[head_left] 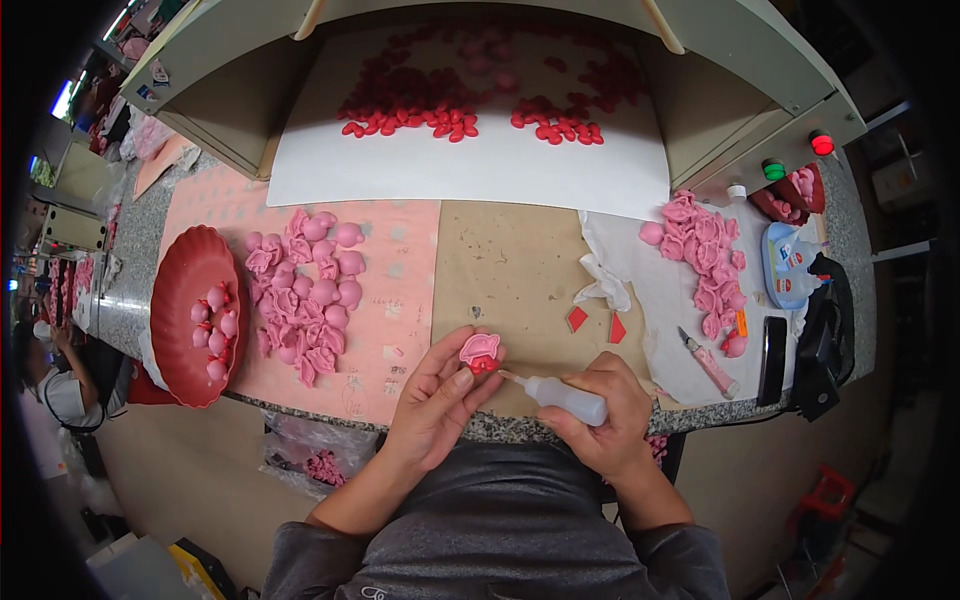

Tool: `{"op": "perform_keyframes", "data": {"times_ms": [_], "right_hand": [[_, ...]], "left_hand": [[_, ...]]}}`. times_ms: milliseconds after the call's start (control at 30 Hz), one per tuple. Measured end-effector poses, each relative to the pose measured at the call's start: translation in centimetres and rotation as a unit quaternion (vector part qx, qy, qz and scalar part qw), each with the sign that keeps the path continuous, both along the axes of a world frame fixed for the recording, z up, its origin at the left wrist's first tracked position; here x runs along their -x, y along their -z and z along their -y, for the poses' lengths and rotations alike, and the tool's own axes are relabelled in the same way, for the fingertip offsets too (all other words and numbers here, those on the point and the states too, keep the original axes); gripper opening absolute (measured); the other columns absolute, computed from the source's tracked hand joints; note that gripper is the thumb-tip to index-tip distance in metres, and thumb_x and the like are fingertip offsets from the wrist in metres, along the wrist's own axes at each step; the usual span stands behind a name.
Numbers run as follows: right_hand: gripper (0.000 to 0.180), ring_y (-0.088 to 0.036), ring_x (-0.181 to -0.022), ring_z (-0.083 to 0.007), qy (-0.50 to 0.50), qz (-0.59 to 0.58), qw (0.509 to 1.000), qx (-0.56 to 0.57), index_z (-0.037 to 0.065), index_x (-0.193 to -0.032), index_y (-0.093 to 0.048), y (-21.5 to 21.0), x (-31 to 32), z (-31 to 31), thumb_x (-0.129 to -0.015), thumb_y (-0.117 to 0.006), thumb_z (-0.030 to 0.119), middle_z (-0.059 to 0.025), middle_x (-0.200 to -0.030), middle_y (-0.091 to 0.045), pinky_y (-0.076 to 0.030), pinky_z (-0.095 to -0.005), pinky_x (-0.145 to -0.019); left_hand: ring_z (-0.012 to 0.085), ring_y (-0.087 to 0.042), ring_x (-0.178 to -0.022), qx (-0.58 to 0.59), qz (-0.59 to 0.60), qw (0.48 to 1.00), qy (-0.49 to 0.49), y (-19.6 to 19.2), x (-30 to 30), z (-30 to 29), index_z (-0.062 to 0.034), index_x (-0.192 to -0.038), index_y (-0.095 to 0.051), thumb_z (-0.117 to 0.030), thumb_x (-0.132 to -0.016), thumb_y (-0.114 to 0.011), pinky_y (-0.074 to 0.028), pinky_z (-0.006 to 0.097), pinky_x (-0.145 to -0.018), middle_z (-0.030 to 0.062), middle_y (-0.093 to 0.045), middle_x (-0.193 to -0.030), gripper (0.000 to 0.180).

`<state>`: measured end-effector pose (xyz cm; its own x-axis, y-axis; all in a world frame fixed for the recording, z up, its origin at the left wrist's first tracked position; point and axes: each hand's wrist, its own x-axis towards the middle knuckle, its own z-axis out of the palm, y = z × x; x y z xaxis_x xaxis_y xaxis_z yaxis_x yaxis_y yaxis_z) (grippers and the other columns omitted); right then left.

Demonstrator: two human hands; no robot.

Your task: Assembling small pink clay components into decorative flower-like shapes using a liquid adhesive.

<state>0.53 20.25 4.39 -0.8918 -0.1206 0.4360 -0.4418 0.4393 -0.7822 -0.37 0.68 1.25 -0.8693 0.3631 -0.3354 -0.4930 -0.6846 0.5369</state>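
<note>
Over the near edge of the bench, my left hand (437, 405) grips a small moulded piece (480, 351), pink on top with a red part at its lower side. My right hand (608, 412) is closed round a translucent squeeze bottle (570, 400). The bottle's thin nozzle points left and ends close to the red part; whether they touch I cannot tell. Left of my hands lies a pile of similar pink pieces (305, 290) on a pink sheet (395, 300). A second pink heap (705, 255) rests at the right on white paper.
A red scalloped tray (170, 320) with several pink pieces stands at the left. Many red pieces (410, 115) lie on a white sheet (460, 175) inside the open-fronted box. At the right are a craft knife (708, 362), a phone (772, 360) and a blue container (790, 265).
</note>
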Motion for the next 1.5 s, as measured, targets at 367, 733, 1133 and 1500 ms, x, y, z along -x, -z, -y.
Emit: {"op": "perform_keyframes", "data": {"times_ms": [367, 733, 1133, 1500], "right_hand": [[0.034, -0.052, -0.062, -0.0176, -0.012, 0.005, 1.0, 0.004, -0.001, -0.088, -0.056, 0.3, 0.1, 0.0, -0.068, -0.077, 0.017, -0.0097, -0.075, -0.055, -0.041, -0.0275, -0.054], [0.02, -0.056, -0.082, -0.0128, 0.143, 0.187, 0.927, 0.293, 0.004, -0.088, -0.042, 2.0, 2.8, -4.4, -0.079, -0.059, -0.004, -0.0087, -0.089, -0.053, -0.048, -0.0267, -0.072], [0.041, -0.055, -0.095, -0.0289, 0.265, 0.103, 0.922, -0.263, 0.005, -0.106, -0.055, 3.1, 6.8, -9.0, -0.068, -0.062, -0.007, -0.0123, -0.105, -0.051, -0.046, -0.0337, -0.08], [0.025, -0.057, -0.085, -0.0258, 0.263, 0.09, 0.945, -0.175, 0.002, -0.097, -0.061, 2.1, 4.1, -8.8, -0.072, -0.067, 0.002, -0.0116, -0.096, -0.057, -0.046, -0.0326, -0.076]], "left_hand": [[0.0232, -0.043, -0.122, 0.003, 0.003, 1.0, 0.0, 0.1, -0.1, -0.1, -0.0056, -0.133, -0.035, -0.004, -0.091, -0.048, -0.038, 0.035, -0.102, 0.0109, -0.042, -0.131, 0.044], [0.027, -0.05, -0.116, -0.055, 0.035, 0.997, -0.035, -0.4, -0.1, 0.9, -0.0046, -0.137, -0.024, -0.011, -0.093, -0.044, -0.046, 0.038, -0.095, 0.0152, -0.045, -0.129, 0.048], [0.026, -0.051, -0.114, -0.048, 0.015, 0.998, -0.038, -1.0, 0.0, 1.3, -0.0045, -0.133, -0.032, -0.013, -0.093, -0.045, -0.045, 0.039, -0.095, 0.0137, -0.047, -0.127, 0.043], [0.0229, -0.057, -0.104, -0.061, 0.036, 0.997, 0.015, -0.4, 0.2, 0.6, -0.0014, -0.134, -0.03, -0.018, -0.094, -0.044, -0.048, 0.038, -0.091, 0.0156, -0.051, -0.122, 0.045]]}}
